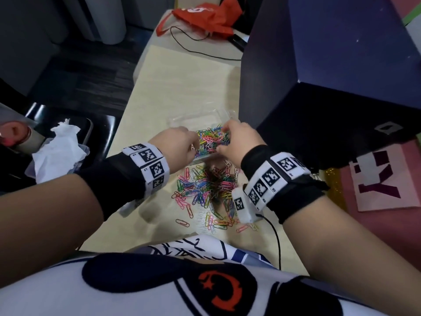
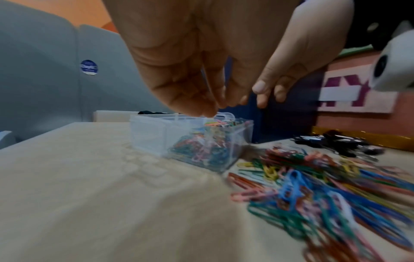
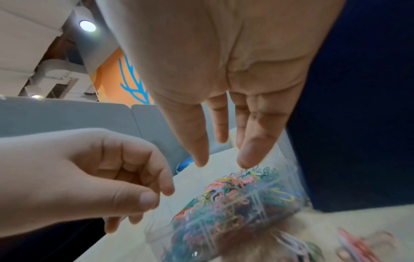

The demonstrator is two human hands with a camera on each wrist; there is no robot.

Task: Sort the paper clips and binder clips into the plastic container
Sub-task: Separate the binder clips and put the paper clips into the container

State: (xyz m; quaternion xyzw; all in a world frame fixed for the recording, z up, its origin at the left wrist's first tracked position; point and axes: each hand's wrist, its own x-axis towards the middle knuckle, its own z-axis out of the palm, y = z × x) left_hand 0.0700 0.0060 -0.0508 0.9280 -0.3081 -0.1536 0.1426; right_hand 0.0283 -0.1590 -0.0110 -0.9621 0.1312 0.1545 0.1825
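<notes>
A clear plastic container [image 1: 196, 117] stands on the pale table, its near compartment heaped with coloured paper clips [image 1: 210, 140]. My left hand [image 1: 190, 145] hovers at the container's left edge with bunched fingertips [image 2: 208, 109] pinching a white paper clip [image 2: 221, 116]. My right hand [image 3: 224, 159] reaches in from the right, its straight fingers [image 3: 248, 156] touching the top of the heap. A loose pile of coloured paper clips [image 1: 209, 192] lies on the table in front of the container. Black binder clips [image 2: 336, 143] lie at the table's right edge.
A tall dark blue box [image 1: 319, 87] rises close on the right of the container. A red bag [image 1: 205, 17] and a black cable [image 1: 193, 44] lie at the far end of the table. Crumpled tissue [image 1: 59, 151] sits on a black chair at left.
</notes>
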